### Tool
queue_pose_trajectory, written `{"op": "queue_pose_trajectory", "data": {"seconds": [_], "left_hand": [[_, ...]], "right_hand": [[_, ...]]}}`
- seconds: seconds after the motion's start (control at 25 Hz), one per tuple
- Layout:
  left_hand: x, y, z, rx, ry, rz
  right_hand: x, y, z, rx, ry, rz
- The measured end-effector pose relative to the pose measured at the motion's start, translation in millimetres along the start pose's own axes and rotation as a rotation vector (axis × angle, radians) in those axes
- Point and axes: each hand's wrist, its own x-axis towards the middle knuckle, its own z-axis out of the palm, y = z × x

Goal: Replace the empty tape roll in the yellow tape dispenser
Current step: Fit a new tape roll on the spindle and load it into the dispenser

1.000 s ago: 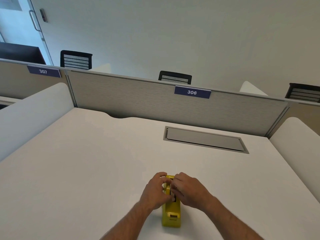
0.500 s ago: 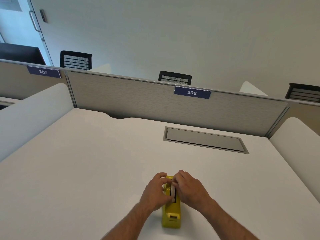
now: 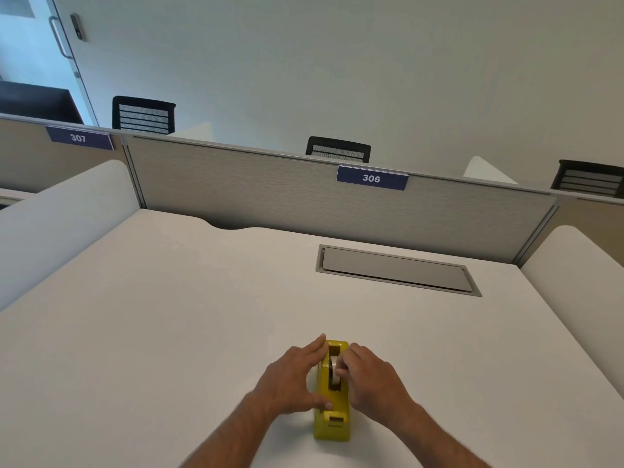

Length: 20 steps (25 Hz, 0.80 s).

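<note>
The yellow tape dispenser (image 3: 332,423) stands on the white desk (image 3: 169,332) near its front edge, cutter end toward me. A pale tape roll (image 3: 334,369) sits in its slot, seen edge-on. My left hand (image 3: 290,380) lies against the dispenser's left side, fingers spread along it and thumb at the cutter end. My right hand (image 3: 368,378) is on the right side, its fingertips curled onto the roll's rim. How deep the roll sits in the slot is hidden by my fingers.
A grey cable-tray lid (image 3: 396,270) is set into the desk at the back right. A grey partition (image 3: 270,190) with a "306" label (image 3: 371,178) closes the far edge. White curved side screens (image 3: 57,214) flank the desk. Black chair backs show beyond.
Both hands had covered the dispenser's top. Now they have drawn apart to its sides, and the roll shows down in the slot. The dispenser has not moved.
</note>
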Motion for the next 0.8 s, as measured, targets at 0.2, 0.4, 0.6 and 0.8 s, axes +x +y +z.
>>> {"op": "queue_pose_trajectory", "data": {"seconds": [0.2, 0.4, 0.6, 0.8], "left_hand": [[3, 2, -1, 0.105, 0.005, -0.02], [4, 1, 1, 0.14, 0.012, -0.034], [5, 0, 3, 0.152, 0.019, -0.031], [5, 0, 3, 0.168, 0.023, -0.025]], "right_hand": [[-10, -9, 4, 0.043, -0.012, 0.041], [-19, -16, 8, 0.062, -0.021, 0.071], [-30, -20, 9, 0.065, -0.023, 0.086], [-44, -25, 11, 0.082, -0.013, 0.068]]}}
